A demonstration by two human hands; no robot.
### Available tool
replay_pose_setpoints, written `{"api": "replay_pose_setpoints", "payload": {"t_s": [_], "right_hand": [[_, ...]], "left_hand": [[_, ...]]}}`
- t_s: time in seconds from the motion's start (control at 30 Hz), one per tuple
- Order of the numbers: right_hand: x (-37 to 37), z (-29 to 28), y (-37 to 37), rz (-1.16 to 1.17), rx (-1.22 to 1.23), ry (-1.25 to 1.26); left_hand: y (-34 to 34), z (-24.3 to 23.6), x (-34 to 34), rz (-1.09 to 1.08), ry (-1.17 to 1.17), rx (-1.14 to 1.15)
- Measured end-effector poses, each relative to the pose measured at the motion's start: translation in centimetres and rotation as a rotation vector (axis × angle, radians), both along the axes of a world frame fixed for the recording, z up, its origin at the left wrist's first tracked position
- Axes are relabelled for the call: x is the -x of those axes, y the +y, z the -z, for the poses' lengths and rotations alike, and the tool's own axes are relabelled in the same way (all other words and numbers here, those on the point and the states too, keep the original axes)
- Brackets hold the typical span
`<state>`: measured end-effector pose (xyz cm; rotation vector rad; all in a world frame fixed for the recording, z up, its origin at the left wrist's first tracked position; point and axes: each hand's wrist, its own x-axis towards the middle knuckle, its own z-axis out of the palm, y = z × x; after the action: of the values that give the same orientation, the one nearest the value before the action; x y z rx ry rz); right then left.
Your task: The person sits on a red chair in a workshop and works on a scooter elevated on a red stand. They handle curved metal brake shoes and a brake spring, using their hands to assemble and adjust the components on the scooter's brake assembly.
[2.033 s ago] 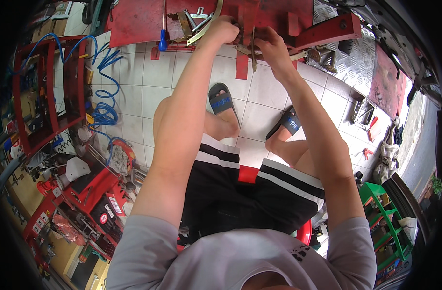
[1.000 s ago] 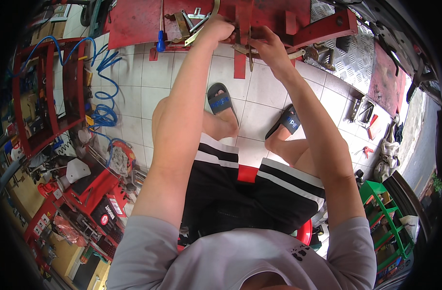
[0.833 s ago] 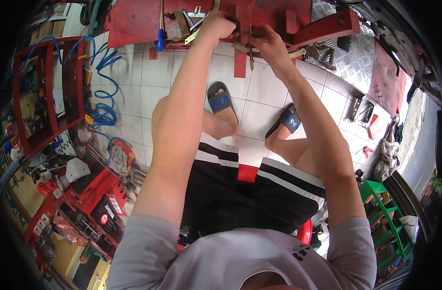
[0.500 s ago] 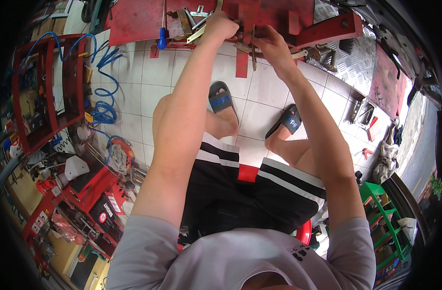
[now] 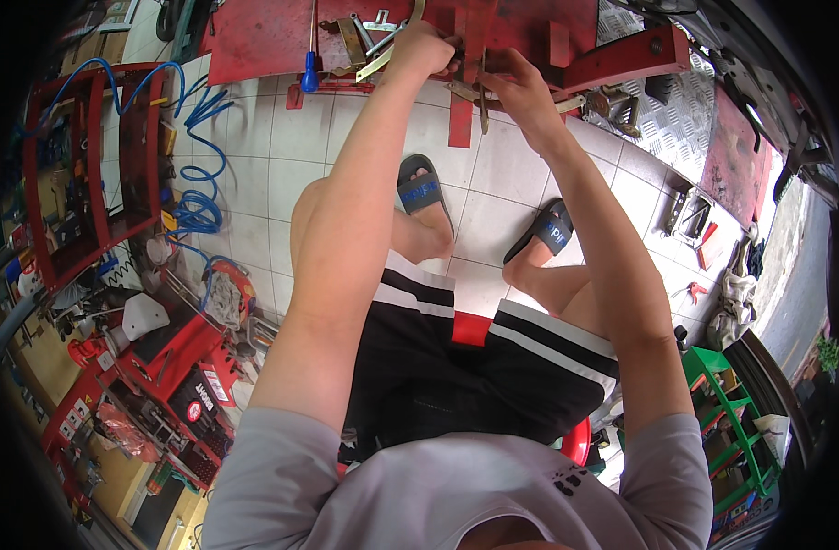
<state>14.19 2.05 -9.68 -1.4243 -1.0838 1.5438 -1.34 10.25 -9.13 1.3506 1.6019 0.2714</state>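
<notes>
Beside the red bar (image 5: 475, 35), a metal strip (image 5: 484, 116) is pinched by the right hand (image 5: 522, 87). The left hand's (image 5: 423, 52) grip cannot be told.

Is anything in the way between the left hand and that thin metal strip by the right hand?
Yes, in this view a red bar stands between the left hand and the thin metal strip. Nothing visible stands between the right hand and the strip.

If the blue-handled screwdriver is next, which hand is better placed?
Left, probably. The left hand is nearer the blue-handled screwdriver, which lies to its left. The right hand is farther off, at a thin metal strip.
</notes>
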Motion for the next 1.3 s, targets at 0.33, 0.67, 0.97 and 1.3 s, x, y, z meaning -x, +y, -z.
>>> {"api": "replay_pose_setpoints", "payload": {"t_s": [0.33,0.67,0.97,1.3], "right_hand": [[0.2,0.6,-0.1,0.034,-0.022,0.112],[0.2,-0.1,0.0,0.031,0.016,0.01],[0.1,0.6,0.1,0.041,-0.031,0.015],[0.4,0.1,0.2,0.001,0.023,-0.012]], "left_hand": [[0.8,4.1,0.7,-0.064,0.004,0.003],[0.3,0.7,0.4,-0.05,-0.141,-0.125],[1.4,0.6,1.0,-0.22,-0.154,-0.164],[2.2,-0.2,1.1,-0.198,0.001,-0.172]]}}
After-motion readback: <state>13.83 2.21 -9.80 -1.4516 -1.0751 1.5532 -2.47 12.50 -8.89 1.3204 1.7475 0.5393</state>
